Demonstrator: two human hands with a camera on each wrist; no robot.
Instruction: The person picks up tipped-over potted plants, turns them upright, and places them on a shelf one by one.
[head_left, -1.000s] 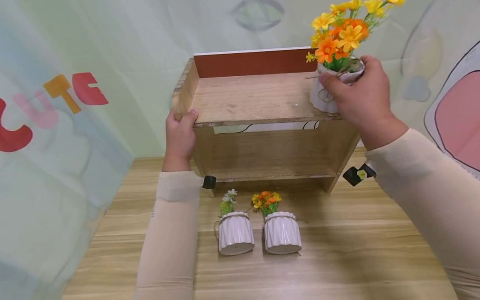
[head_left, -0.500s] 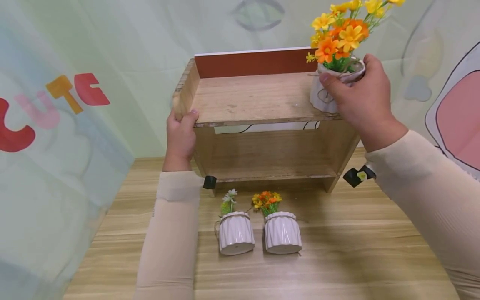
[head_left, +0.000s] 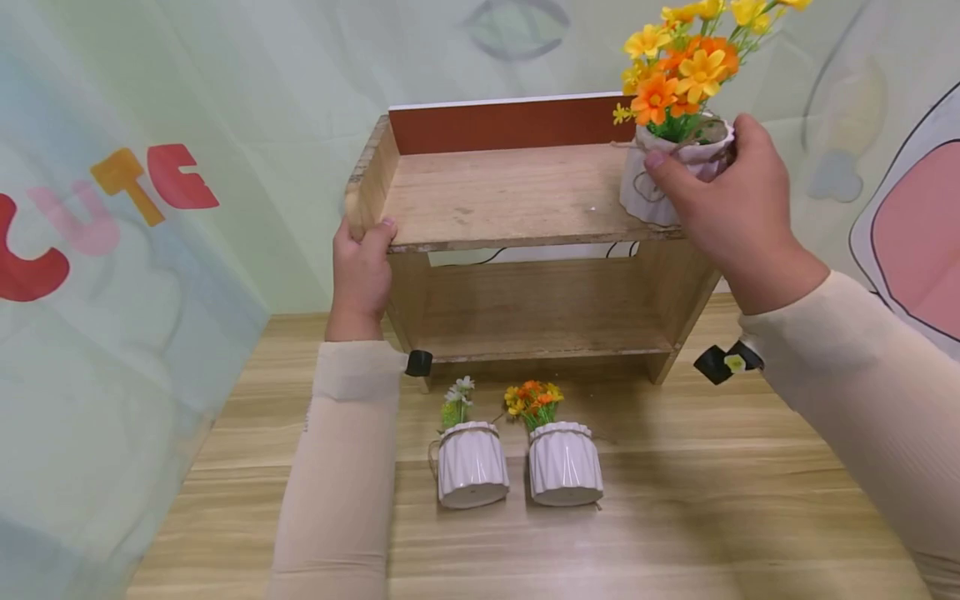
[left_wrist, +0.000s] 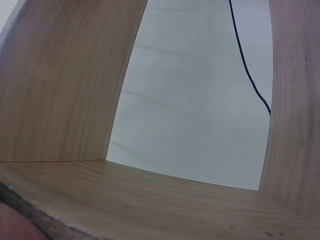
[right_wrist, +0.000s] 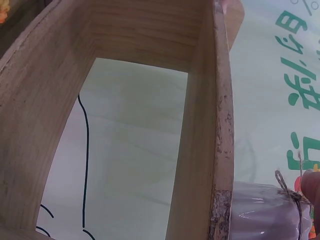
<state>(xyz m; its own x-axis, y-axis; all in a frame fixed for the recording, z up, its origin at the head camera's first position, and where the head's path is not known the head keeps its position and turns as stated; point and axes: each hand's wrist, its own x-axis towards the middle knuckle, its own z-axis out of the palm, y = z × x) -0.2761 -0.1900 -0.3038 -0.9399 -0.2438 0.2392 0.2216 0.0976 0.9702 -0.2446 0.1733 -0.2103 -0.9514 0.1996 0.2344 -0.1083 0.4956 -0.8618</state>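
My left hand (head_left: 362,271) holds the front left corner of a small wooden shelf (head_left: 495,196), thumb on the top board's front edge. At the right end of that board a white fluted flowerpot (head_left: 647,187) stands upright, with orange and yellow artificial flowers (head_left: 697,75) and a twine bow. My right hand (head_left: 738,200) is round its right side, thumb at the front near the rim; the far fingers are mostly hidden. The right wrist view shows the pot (right_wrist: 265,215) beside the board's worn edge, with part of the thumb (right_wrist: 311,187).
Two more white flowerpots lie on their sides on the wooden table (head_left: 675,517): one with white flowers (head_left: 472,467), one with orange flowers (head_left: 565,467). The shelf's lower board (head_left: 540,333) is behind them. A printed cloth (head_left: 225,83) hangs behind.
My right hand has shifted slightly right and down, its grip round the pot a little looser. The flowerpot stays almost in place. My left hand and the shelf have not moved.
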